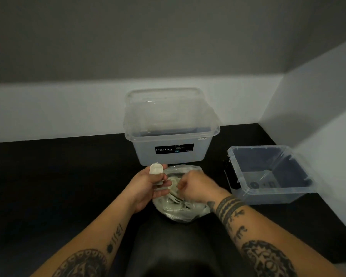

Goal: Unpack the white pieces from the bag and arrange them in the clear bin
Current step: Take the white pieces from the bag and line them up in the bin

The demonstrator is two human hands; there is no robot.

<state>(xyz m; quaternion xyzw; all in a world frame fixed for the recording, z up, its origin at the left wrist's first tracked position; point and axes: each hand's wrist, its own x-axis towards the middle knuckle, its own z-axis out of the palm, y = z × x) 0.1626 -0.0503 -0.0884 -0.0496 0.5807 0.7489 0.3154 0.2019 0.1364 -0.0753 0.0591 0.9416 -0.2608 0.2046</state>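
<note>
A clear plastic bag (180,211) holding several white pieces lies on the black surface in front of me. My left hand (148,188) grips a white piece (155,169) between thumb and fingers, just above the bag's left edge. Reaching into the bag's opening, my right hand (196,187) has its fingers pinched on another white piece (173,186). The large clear bin (171,134) labelled Megabox stands straight behind the bag, its lid tilted up at the back. What is inside it cannot be seen.
A smaller clear bin (268,174) sits to the right, near the white wall. A black floor or table (58,176) spreads left and right. White walls close the back and right side. My tattooed forearms fill the lower frame.
</note>
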